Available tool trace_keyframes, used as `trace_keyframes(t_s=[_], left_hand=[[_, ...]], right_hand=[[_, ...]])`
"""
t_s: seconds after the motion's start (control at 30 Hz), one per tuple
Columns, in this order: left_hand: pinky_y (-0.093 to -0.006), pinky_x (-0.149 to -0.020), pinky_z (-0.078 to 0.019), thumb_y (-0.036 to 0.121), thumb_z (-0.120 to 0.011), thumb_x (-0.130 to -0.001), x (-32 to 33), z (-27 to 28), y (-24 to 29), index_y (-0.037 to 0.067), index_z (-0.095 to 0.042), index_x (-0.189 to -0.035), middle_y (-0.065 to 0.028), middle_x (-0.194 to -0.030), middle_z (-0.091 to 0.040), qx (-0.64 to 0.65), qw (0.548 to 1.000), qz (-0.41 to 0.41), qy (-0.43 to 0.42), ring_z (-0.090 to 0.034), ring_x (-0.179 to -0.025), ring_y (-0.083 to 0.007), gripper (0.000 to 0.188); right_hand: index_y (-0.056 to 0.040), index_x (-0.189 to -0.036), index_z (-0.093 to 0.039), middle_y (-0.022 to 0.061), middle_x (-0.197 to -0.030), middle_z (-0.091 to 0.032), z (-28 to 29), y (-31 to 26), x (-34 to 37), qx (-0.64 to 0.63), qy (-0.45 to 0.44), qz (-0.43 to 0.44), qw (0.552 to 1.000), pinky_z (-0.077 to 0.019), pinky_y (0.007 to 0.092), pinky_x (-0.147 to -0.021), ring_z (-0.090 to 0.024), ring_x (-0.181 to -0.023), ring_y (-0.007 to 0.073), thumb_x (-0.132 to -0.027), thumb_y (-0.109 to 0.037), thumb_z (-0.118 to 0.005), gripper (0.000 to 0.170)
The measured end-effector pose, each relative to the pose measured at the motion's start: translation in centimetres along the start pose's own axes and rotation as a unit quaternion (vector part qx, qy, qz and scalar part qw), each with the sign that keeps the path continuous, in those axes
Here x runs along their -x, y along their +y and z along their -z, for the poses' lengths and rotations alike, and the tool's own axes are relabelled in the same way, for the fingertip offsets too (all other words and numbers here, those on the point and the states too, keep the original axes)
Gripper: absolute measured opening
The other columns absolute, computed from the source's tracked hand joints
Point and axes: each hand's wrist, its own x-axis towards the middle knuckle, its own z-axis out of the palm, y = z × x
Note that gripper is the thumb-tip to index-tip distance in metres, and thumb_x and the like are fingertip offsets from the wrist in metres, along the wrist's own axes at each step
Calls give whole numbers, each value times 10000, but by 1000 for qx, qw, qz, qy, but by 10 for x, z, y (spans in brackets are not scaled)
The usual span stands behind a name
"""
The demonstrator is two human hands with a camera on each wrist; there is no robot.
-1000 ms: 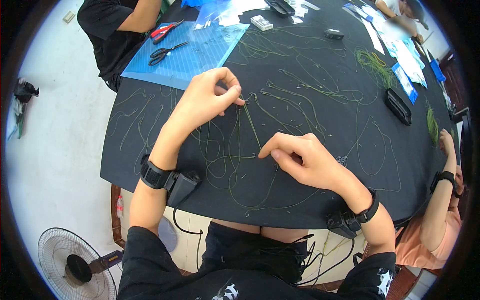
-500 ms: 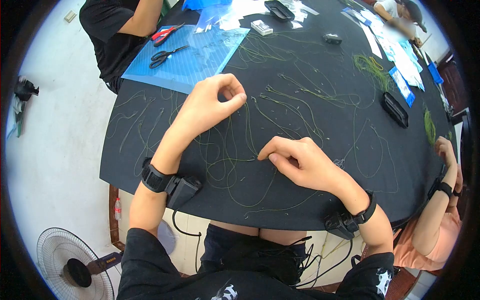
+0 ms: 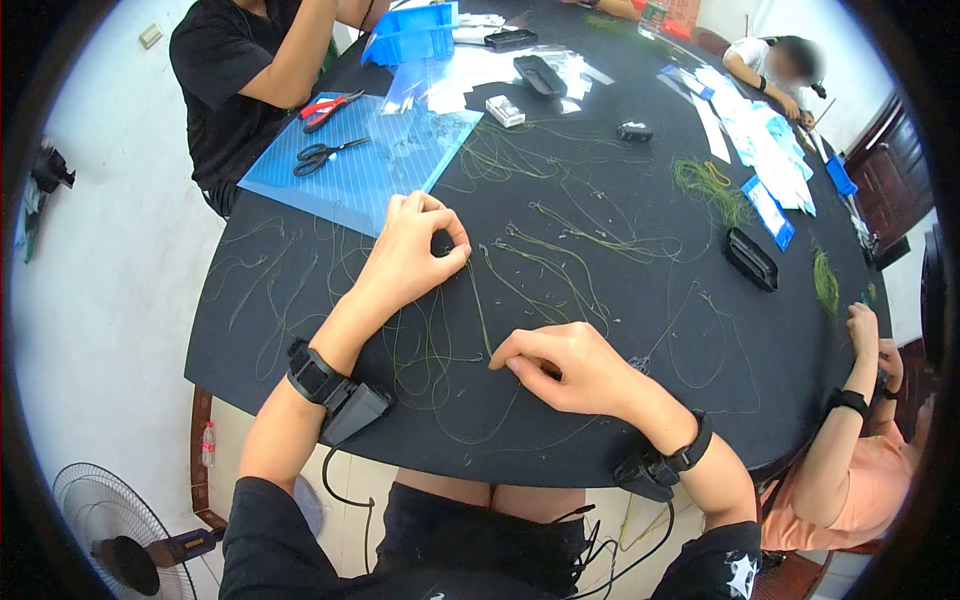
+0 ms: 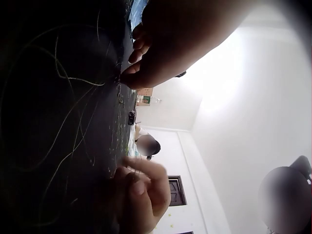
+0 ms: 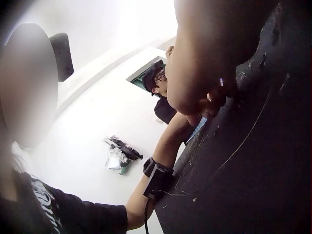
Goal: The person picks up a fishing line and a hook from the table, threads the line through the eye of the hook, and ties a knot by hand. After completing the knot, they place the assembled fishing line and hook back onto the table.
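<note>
In the head view, my left hand point(image 3: 412, 248) is over the near part of the black table, thumb and forefinger tips meeting in a ring and pinching a thin green line point(image 3: 480, 305). That line runs down towards me to my right hand point(image 3: 572, 368), whose thumb and forefinger pinch its lower stretch. Several more lines lie in loose loops point(image 3: 425, 388) below and left of my hands. Others, with small knotted or hooked ends, lie in a bundle point(image 3: 555, 265) just beyond my right hand. The wrist views show both hands low over the cloth, fingertips partly hidden.
Scissors point(image 3: 318, 156) and red-handled pliers point(image 3: 330, 110) lie on a blue board point(image 3: 400, 150) at the far left. A black tray point(image 3: 750, 260) and a green line tangle point(image 3: 712, 190) are to the right. Other people sit around the table.
The head view has shifted, showing more of the far table. My left hand has drawn its fingers in from the line ends; the stretch between my hands, slack half a second ago, now looks straighter.
</note>
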Motion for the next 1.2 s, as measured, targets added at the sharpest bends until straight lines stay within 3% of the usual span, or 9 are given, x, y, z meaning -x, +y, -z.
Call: trace_keyframes(t_s=[0.13,0.27,0.4,0.5,0.73,0.83,0.97,1.0,1.2], left_hand=[[-362,-909,-366,171,-667,-731,0,0,2,72,-624,-778,-88,-989,-529,11,1000,12,-9,-438,-984,-259,118],[-364,-908,-365,172,-663,-732,-1,-4,-1,72,-628,-781,-95,-988,-534,14,1000,12,-8,-442,-980,-265,116],[-363,-896,-369,172,-661,-735,-1,-6,-1,74,-631,-779,-98,-983,-542,23,999,20,-15,-447,-980,-266,112],[-361,-883,-374,178,-668,-738,-2,-6,-1,74,-631,-774,-95,-967,-547,29,999,16,-15,-456,-970,-264,116],[-350,-841,-399,208,-690,-759,-2,-1,4,64,-654,-752,-86,-905,-599,18,999,35,-15,-497,-913,-254,148],[-345,-826,-411,190,-660,-798,-4,5,12,63,-685,-781,-87,-904,-640,11,998,56,-17,-523,-883,-252,130],[-349,-813,-424,151,-576,-870,-5,4,11,66,-702,-869,-86,-920,-666,18,999,43,18,-553,-871,-249,152],[-352,-813,-424,148,-560,-880,-5,3,11,63,-698,-880,-85,-919,-664,19,999,39,33,-556,-878,-250,162],[-356,-801,-430,149,-512,-908,-6,0,13,57,-672,-933,-83,-911,-658,20,997,17,78,-566,-875,-251,186]], right_hand=[[-94,-1079,-604,78,-553,-542,5,-12,-1,-16,124,-69,990,-422,313,-475,-539,-460,173,-831,-39,-562,257],[-86,-971,-633,72,-586,-558,2,-4,0,-33,126,-4,991,-421,303,-471,-531,-471,161,-816,-33,-567,176],[-81,-893,-631,68,-617,-585,0,-1,3,-48,27,60,997,-440,301,-480,-549,-486,165,-788,-41,-578,124],[-58,-897,-662,44,-627,-578,-1,0,3,-18,54,62,996,-366,256,-438,-471,-453,113,-783,-8,-568,156],[-40,-959,-647,19,-549,-501,3,-2,2,-28,126,17,991,-322,243,-436,-434,-444,77,-892,-159,-534,178],[-73,-949,-626,28,-513,-491,6,-7,2,-34,166,-22,985,-379,274,-462,-483,-441,129,-909,-187,-547,144],[-53,-1018,-631,39,-610,-536,2,0,0,-63,251,-1,966,-382,254,-485,-492,-499,103,-943,-198,-497,212],[-34,-1024,-635,58,-684,-573,6,-4,2,-92,241,-23,966,-417,255,-535,-531,-572,111,-946,-188,-484,230],[8,-991,-614,97,-858,-613,8,4,-2,-126,319,97,934,-456,295,-765,-581,-809,167,-943,-173,-471,235]])
